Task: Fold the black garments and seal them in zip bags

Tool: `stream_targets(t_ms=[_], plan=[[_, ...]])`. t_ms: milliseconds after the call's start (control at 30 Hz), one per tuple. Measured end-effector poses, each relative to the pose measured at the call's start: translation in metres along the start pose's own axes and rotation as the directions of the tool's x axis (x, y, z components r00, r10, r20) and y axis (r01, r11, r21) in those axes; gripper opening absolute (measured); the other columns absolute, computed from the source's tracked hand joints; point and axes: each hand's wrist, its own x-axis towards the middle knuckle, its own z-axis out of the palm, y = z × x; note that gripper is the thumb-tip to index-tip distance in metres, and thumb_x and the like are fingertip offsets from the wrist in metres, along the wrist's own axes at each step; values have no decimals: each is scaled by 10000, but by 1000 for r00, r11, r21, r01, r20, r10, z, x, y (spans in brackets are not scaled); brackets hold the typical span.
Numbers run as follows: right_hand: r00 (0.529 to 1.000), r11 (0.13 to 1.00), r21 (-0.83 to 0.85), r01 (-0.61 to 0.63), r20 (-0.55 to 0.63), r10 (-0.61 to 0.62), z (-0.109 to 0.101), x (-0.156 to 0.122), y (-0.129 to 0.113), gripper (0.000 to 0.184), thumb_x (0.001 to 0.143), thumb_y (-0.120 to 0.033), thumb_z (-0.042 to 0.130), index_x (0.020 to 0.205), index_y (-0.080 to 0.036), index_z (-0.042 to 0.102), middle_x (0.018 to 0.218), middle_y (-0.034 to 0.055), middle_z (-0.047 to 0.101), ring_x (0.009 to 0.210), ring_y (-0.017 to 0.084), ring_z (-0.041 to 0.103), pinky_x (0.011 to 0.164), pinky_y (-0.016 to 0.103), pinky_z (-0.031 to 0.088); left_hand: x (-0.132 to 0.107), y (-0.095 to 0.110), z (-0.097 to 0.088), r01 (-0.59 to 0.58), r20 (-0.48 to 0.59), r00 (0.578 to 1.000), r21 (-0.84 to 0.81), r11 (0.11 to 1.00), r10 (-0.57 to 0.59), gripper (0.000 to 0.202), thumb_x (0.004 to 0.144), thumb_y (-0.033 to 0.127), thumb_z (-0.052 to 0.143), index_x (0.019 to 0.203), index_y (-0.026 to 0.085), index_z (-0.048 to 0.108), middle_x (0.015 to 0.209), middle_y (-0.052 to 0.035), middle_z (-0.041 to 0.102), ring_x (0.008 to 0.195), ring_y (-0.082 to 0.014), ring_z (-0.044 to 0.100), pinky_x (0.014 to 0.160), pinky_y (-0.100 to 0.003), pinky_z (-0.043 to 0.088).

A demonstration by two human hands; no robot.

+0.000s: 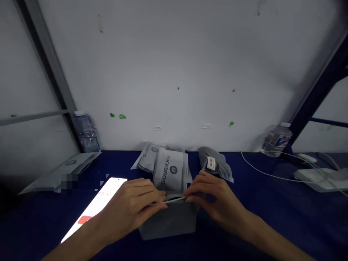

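A grey translucent plastic bag (171,221) lies in front of me on the blue table, its mouth edge pinched by both hands. My left hand (138,199) grips the left part of that edge between thumb and fingers. On the right part, my right hand (209,194) does the same. A narrow dark gap shows at the mouth between the hands; what the bag holds is hard to make out. Just beyond it rest a filled ROCKBROS bag (170,170) and another ROCKBROS bag (148,157). A dark filled bag with a white barcode label (211,163) lies behind my right hand.
A lit phone (100,199) lies left of my left hand. Flat bags (65,168) are stacked farther left. Bottles stand at the back, one left (85,132) and one right (277,140). A white cable (261,171) runs to a power strip (315,179) on the right.
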Motion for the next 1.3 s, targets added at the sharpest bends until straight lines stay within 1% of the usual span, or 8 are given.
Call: stream_targets(t_ms=[367, 533, 733, 900, 1000, 1100, 1167, 1300], plan=[[984, 989, -59, -139, 101, 145, -19, 3, -4, 112, 865, -170, 703, 875, -253, 777, 803, 10, 703, 714, 146, 636, 631, 278, 500, 1, 0, 0, 11, -4, 1000, -19, 1000, -11, 18, 923, 182, 677, 937, 170, 675, 825, -12, 751, 699, -157, 680, 627, -290, 553], [977, 984, -112, -136, 147, 152, -27, 4, -1, 151, 852, -131, 685, 868, -254, 771, 808, -5, 711, 713, 134, 642, 636, 269, 493, 1, 0, 0, 7, -12, 1000, -18, 1000, -7, 23, 919, 176, 682, 941, 170, 680, 826, -9, 750, 691, -153, 677, 609, -283, 551], [964, 974, -149, -171, 181, 197, -38, 3, 5, 119, 866, -164, 665, 835, -245, 746, 778, -11, 705, 674, 127, 636, 605, 262, 483, 1, 0, 1, 4, -6, 1000, -10, 1000, -4, 32, 927, 173, 669, 951, 165, 690, 805, -9, 747, 675, -154, 673, 599, -291, 552], [975, 977, -190, -100, 178, 134, -37, 1, 0, 90, 895, -265, 655, 950, -234, 719, 878, 19, 708, 782, 162, 652, 712, 302, 510, 2, 0, 2, -11, -26, 1000, 1, 1000, 11, 29, 915, 164, 685, 943, 161, 680, 846, -5, 761, 688, -150, 681, 599, -288, 550], [973, 976, -209, -55, 209, 99, -32, -1, 1, 263, 866, -363, 722, 1093, -232, 702, 993, 45, 714, 910, 204, 660, 815, 343, 513, 2, 0, 3, -23, -28, 999, 17, 1000, 24, 41, 920, 163, 676, 961, 164, 679, 860, -6, 765, 698, -155, 688, 609, -297, 555], [965, 981, -192, -41, 247, 88, -25, -2, 5, 318, 864, -410, 737, 1121, -223, 709, 977, 50, 718, 897, 201, 666, 794, 325, 520, 3, 0, 3, -18, -34, 999, 38, 999, 19, 48, 930, 163, 653, 972, 166, 675, 875, -11, 766, 701, -162, 690, 612, -307, 559], [968, 984, -176, -33, 239, 75, -22, -2, 7, 300, 857, -398, 750, 1090, -210, 724, 929, 46, 721, 856, 189, 667, 760, 307, 521, 2, 1, 3, -9, -33, 999, 53, 999, 11, 57, 927, 176, 653, 980, 170, 673, 868, -12, 764, 696, -169, 689, 608, -316, 561], [980, 994, -107, -8, 197, 29, -18, -1, 9, 152, 868, -260, 747, 1007, -198, 753, 839, 29, 729, 774, 160, 659, 702, 278, 507, 2, 3, 0, -20, -21, 1000, 71, 997, 21, 109, 912, 228, 672, 1007, 175, 665, 882, -15, 764, 707, -181, 696, 618, -330, 563]])
